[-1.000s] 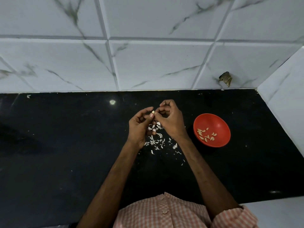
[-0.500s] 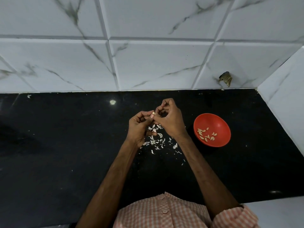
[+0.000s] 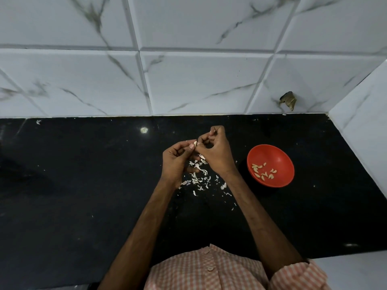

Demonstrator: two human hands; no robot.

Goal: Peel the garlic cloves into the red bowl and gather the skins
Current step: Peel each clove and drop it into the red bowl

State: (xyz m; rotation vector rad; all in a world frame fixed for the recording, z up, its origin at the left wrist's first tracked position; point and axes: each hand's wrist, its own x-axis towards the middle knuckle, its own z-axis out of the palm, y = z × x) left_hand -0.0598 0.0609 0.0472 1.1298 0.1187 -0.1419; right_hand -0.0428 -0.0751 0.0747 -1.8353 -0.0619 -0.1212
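Across the polished black stone counter (image 3: 83, 195), under the white marble-veined wall tiles (image 3: 199, 80), the holdings stood thus. Item: my left hand (image 3: 174, 162) and right hand (image 3: 215, 151), raised together above the counter, fingertips of both pinched on one small pale garlic clove (image 3: 195, 143), the left steadying, the right picking at its skin. Item: one round red plastic bowl (image 3: 280, 155), near my right wrist, apart from it, holding about a dozen peeled cloves (image 3: 262, 171). Item: a loose scatter of white papery skins (image 3: 198, 176) under and between my wrists, not yet gathered.

Risks, as I judged them: the clove, being small and slick, could pop from the pinch and land among the skins; a sweep of my right forearm could nudge the bowl or spread the skins wider. Nothing stood between hands and bowl.
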